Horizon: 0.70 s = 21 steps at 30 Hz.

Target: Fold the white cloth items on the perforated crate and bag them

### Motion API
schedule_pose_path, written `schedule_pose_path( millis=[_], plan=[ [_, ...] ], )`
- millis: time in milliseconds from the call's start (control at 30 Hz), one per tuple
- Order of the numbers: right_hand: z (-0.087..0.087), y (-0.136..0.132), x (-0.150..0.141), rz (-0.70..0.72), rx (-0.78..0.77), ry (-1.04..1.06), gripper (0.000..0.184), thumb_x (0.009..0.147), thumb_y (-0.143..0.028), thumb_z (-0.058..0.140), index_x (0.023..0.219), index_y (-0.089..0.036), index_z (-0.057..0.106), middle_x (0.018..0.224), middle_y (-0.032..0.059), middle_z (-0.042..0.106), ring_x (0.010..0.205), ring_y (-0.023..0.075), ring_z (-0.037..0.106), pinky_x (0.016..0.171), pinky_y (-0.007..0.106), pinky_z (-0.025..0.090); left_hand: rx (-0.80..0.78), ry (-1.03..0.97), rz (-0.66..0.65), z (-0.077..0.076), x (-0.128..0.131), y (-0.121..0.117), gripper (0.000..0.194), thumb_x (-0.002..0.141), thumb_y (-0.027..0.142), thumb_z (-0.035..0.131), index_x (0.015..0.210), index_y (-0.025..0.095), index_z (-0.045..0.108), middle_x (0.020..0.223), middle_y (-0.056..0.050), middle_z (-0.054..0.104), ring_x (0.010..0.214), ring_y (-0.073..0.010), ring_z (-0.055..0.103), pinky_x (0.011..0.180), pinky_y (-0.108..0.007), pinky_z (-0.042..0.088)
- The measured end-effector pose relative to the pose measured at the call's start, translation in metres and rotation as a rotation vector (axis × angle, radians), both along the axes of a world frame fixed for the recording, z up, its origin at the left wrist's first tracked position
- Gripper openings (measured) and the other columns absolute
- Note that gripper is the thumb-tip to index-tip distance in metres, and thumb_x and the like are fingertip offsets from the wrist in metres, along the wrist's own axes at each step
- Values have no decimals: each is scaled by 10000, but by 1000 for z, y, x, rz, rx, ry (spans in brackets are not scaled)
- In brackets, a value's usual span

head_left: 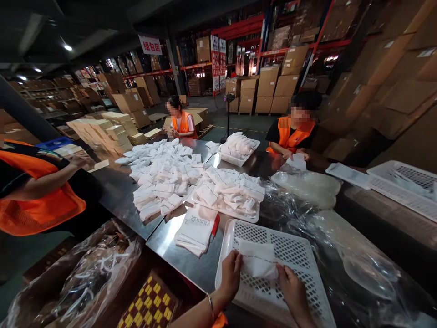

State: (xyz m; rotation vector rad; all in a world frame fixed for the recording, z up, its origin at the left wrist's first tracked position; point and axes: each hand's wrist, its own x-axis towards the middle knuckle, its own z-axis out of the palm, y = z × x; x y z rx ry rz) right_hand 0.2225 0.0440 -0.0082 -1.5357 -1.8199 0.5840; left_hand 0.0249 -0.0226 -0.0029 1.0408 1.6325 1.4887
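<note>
Stretched between my two hands is a white, soft folded pouch (pixel 258 258) with a dark dashed line across it. My left hand (pixel 231 277) pinches its left edge, and my right hand (pixel 291 286) grips the lower right corner. Below the pouch lies a white perforated plastic basket (pixel 293 248). Left of the basket sits a short stack of flat white printed bags (pixel 196 230) with a bit of red at its side. Beyond it, a white tray (pixel 251 217) is heaped with similar white pouches (pixel 228 189).
A big pile of white pouches (pixel 164 173) covers the table's middle. Clear plastic bags (pixel 314 187) lie on the right, near another white basket (pixel 406 187). Below left stands a plastic-lined box (pixel 112 273). Several co-workers in orange vests (pixel 288 134) surround the table.
</note>
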Motion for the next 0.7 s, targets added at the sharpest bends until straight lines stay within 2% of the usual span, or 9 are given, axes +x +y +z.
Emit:
schedule_pose_path(
  millis=[133,300,533,700],
  plan=[
    [-9,1,-2,-52,53,-33,632,807,-765,268,612,-256,587,547,78,635,551,280,631,505,364,432,-60,125,54,-6,-1,6,531,910,657,266,719,214,488,668,-39,567,608,-168,491,584,-284,357],
    [-19,8,-2,-59,153,-74,665,815,-777,252,593,-251,593,576,87,654,557,279,634,515,371,440,-95,252,110,-17,-4,14,532,932,613,215,756,212,517,690,-64,614,610,-183,538,579,-293,358],
    [-16,5,-5,-15,172,-110,675,866,-733,241,630,-230,625,606,83,657,575,238,624,545,340,442,-163,331,27,-20,-11,17,434,943,518,252,785,225,531,749,-95,668,660,-224,605,586,-316,380],
    [-15,6,-9,-28,217,-173,673,854,-767,202,537,-258,508,545,77,596,561,233,586,577,355,437,-305,455,-32,-15,-21,20,338,939,391,332,776,204,562,747,-109,679,695,-247,638,626,-327,419]
  ],
)
